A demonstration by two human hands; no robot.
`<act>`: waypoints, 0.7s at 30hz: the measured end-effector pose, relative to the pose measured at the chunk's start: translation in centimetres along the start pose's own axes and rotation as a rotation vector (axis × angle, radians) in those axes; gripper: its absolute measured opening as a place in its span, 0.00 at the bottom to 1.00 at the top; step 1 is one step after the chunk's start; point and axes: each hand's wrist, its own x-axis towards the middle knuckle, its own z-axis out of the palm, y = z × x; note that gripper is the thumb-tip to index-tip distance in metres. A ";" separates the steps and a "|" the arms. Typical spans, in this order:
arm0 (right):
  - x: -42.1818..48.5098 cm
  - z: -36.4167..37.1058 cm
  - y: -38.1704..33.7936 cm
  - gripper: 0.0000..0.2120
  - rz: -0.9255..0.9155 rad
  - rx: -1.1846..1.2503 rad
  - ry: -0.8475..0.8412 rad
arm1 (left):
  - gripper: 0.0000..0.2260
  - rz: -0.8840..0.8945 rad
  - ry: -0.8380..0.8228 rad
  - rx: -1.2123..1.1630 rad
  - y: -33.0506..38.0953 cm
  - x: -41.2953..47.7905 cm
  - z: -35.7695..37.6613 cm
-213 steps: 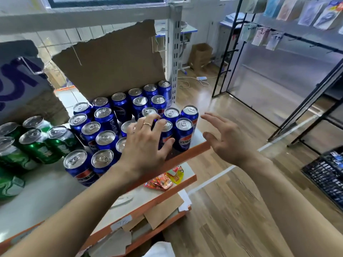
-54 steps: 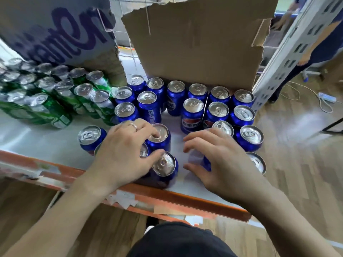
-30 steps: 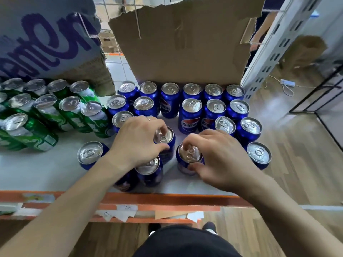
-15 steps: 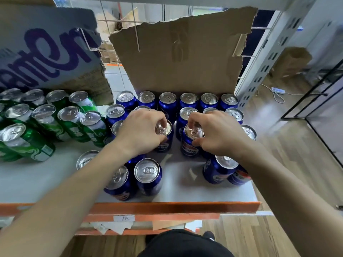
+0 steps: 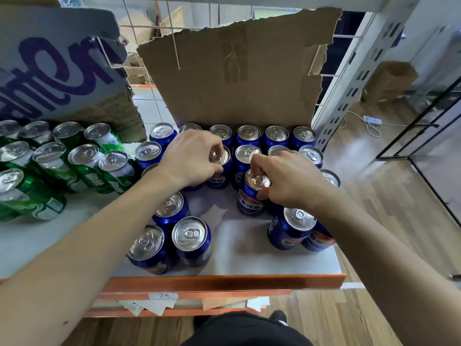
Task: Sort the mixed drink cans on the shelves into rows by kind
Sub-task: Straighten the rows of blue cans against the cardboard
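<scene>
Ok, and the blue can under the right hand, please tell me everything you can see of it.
The blue can looks like glossy metal, with a round red, white and blue logo and white characters on its side. Its silver top carries a pull tab and looks unopened. It stands upright on the grey shelf, in front of the back rows of cans. The right hand pinches its top rim with curled fingers.

Several blue cans partly beneath hands; leftmost green cans half off-frame.
</scene>
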 end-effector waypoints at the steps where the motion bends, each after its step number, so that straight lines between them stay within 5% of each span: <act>1: -0.1 0.0 0.0 0.23 -0.008 -0.020 0.009 | 0.12 -0.002 -0.011 0.012 -0.1 0.3 0.1; 11: -0.3 0.8 0.4 0.20 -0.009 0.003 0.018 | 0.11 -0.002 -0.091 0.036 -0.9 1.4 0.9; 21: -2.1 -0.4 -3.4 0.23 -0.130 0.137 0.105 | 0.18 -0.066 0.081 -0.028 -3.4 -6.9 -2.2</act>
